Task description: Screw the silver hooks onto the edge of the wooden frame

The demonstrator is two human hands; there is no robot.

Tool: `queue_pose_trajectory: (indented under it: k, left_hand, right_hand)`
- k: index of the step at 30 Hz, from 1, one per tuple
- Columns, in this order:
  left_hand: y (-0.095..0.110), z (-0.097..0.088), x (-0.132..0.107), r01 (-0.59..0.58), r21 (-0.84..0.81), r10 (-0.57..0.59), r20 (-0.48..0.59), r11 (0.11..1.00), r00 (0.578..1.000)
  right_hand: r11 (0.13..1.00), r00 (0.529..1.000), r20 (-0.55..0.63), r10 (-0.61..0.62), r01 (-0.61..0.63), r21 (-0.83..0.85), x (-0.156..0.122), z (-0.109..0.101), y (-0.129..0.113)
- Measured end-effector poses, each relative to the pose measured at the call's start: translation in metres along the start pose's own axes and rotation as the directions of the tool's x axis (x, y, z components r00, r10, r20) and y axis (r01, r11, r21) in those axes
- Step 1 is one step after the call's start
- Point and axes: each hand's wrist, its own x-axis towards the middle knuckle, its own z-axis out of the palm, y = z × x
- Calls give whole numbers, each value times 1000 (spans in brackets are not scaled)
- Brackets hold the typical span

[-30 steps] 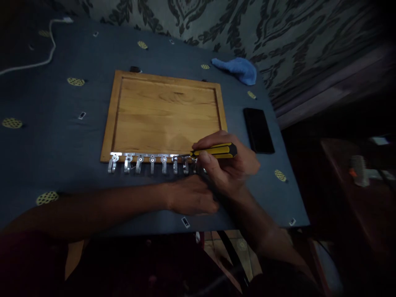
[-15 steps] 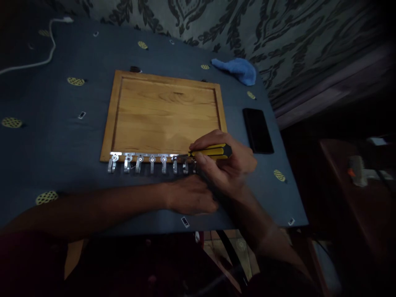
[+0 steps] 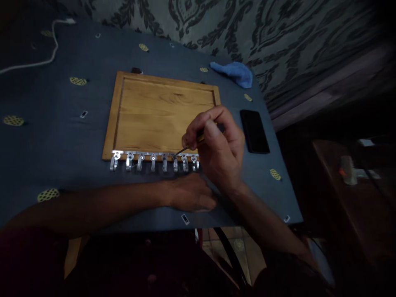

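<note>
My right hand [image 3: 221,152] is closed round the black-and-yellow handle of a screwdriver [image 3: 202,136], mostly hidden in the fingers. Its thin shaft slants down to the left, and the tip meets a metal hook rail [image 3: 153,157] at one of its hooks. The rail, with several silver hooks, lies along the near edge of a framed wooden board [image 3: 167,115]. My right hand covers the board's near right corner. My left hand [image 3: 193,193] rests on the table just below the rail's right part, fingers curled under; whatever they hold is hidden.
A black phone [image 3: 255,131] lies right of the board. Behind it is a blue cloth [image 3: 233,73] near the patterned wall. A white cable [image 3: 51,53] runs across the far left of the blue tablecloth [image 3: 55,144]. Small dark pieces show at the board's far edge.
My right hand has turned and risen, so the screwdriver now stands steeper and its handle is largely covered. My left hand stays nearly in place.
</note>
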Motion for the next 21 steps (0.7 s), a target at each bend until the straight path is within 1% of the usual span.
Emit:
queue_pose_trajectory:
  k: [2, 3, 5, 7, 11, 13, 15, 18, 19, 21]
  left_hand:
    - [0, -1, 0, -32, -47, 33, 32, 998, 999]
    - [1, -2, 0, -28, -84, 32, 44, 996, 999]
    - [5, -7, 2, 32, -157, -28, 27, 987, 999]
    - [9, -11, 4, 57, -209, -54, 19, 976, 998]
    - [12, -14, 6, 30, -233, -27, 17, 972, 999]
    - [10, -13, 5, 31, -269, -27, 16, 963, 999]
    - [8, -11, 4, 27, -323, -25, 9, 946, 1000]
    - [6, -8, 3, 21, -381, -34, -28, 924, 999]
    - [6, -8, 3, 17, -378, -31, -31, 926, 999]
    - [7, -9, 3, 16, -326, -21, -11, 945, 1000]
  right_hand:
    - [1000, 1000, -7, -18, 18, 14, 3, 5, 2]
    - [999, 999, -11, -35, 35, 1, 4, 8, 3]
    - [997, 998, -32, -52, 50, -56, 6, 12, 4]
    - [996, 997, -56, -49, 45, -81, 7, 16, 4]
    - [997, 998, -58, -35, 38, 60, 9, 18, 5]
    - [996, 999, -38, -32, 35, 78, 9, 17, 6]
    - [1000, 1000, -9, -24, 24, -12, 7, 17, 8]
    - [969, 1000, 13, 7, -4, -248, 5, 16, 11]
    - [958, 1000, 12, -1, 4, -286, 5, 17, 12]
    - [959, 999, -6, -45, 42, -282, 5, 17, 13]
